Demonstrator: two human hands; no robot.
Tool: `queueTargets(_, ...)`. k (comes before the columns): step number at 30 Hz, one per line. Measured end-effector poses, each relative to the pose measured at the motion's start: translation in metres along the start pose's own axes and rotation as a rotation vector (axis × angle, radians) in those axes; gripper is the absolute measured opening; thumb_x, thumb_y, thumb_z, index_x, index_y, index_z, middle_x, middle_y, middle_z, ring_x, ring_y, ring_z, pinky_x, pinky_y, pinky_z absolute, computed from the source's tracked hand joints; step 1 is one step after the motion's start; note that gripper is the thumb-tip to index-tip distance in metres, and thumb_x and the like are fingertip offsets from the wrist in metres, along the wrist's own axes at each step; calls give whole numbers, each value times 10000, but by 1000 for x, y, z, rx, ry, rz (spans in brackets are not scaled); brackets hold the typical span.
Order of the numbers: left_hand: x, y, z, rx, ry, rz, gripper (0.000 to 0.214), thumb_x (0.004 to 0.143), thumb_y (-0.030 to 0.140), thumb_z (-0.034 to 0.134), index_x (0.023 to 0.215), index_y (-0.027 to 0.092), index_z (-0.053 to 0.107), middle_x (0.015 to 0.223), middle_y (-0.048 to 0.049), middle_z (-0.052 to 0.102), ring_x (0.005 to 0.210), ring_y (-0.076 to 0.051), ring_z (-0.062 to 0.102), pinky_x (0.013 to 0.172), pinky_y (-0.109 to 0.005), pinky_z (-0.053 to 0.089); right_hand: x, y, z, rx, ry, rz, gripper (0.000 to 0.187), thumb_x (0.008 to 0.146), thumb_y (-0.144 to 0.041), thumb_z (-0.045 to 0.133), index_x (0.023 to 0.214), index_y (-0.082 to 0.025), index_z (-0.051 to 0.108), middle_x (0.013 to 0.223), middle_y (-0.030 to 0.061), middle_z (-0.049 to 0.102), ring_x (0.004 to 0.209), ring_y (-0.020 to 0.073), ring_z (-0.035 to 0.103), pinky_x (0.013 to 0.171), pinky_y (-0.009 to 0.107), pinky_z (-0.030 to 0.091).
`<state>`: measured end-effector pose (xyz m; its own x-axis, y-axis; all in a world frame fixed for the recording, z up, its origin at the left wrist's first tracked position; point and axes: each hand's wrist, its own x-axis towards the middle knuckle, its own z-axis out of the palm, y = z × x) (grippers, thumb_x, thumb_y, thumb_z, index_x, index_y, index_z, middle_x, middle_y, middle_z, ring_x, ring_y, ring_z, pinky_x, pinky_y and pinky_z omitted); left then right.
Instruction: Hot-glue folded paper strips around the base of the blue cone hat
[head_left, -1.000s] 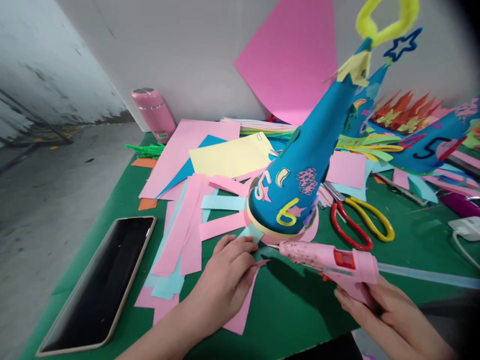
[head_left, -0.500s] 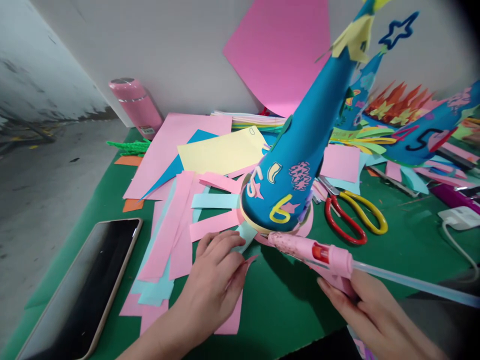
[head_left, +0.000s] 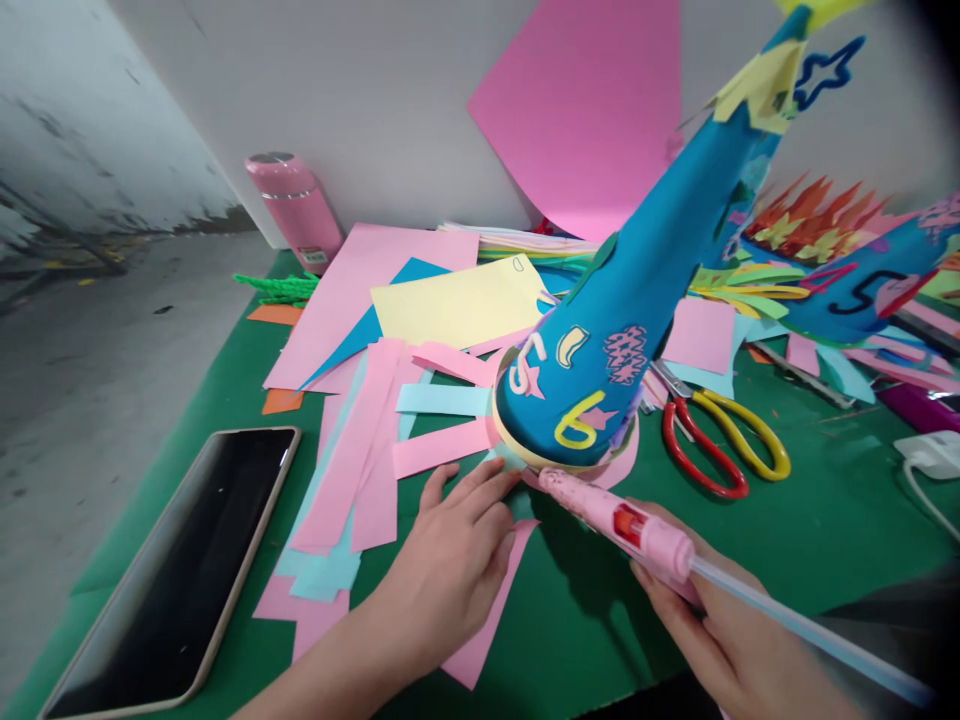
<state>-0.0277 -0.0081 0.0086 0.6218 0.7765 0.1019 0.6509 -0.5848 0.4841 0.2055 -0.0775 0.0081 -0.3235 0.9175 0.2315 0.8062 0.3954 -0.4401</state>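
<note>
A tilted blue paper cone hat (head_left: 645, 270), decorated with a yellow 6 and pink shapes, has paper strips fanning out from its brim. The fingers of my left hand (head_left: 457, 570) are stretched out and lie on a light blue strip (head_left: 508, 459) at the brim's near edge. Under that hand a loose pink strip (head_left: 499, 610) slants across the table, partly covered. My right hand (head_left: 720, 610) is closed around a pink hot glue gun (head_left: 619, 515), a long clear glue stick coming out of its back. The nozzle is at the brim, close to my left fingertips.
Red and yellow scissors (head_left: 724, 440) lie right of the hat. On the left are a phone (head_left: 180, 570), cut strips (head_left: 352, 450) and a pink bottle (head_left: 296, 210). Behind are paper sheets (head_left: 457, 300); another blue hat (head_left: 862, 290) is at the far right.
My left fingers have straightened and reached closer to the brim, onto the light blue strip. The loose pink strip has turned to a slant. The whole view has shifted slightly.
</note>
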Motion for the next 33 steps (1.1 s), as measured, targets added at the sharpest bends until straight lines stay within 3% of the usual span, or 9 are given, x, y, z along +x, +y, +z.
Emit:
queueTargets(20,2,1,-1,19,-50,-31,249,876,204,306,816,210,547,1245,-39,530,1238,-258,350,973,-563,216,4,1,3,60,-22,44,438,816,-123,409,1249,-163,353,1128,90,537,1074,153,516,864,209,443)
queueTargets(33,2,2,-3,13,-63,-35,254,875,203,309,810,204,555,1241,-46,534,1233,-263,357,975,-566,215,2,2,4,41,-12,28,415,822,-135,409,1234,-161,366,1111,99,554,1043,165,539,827,218,469)
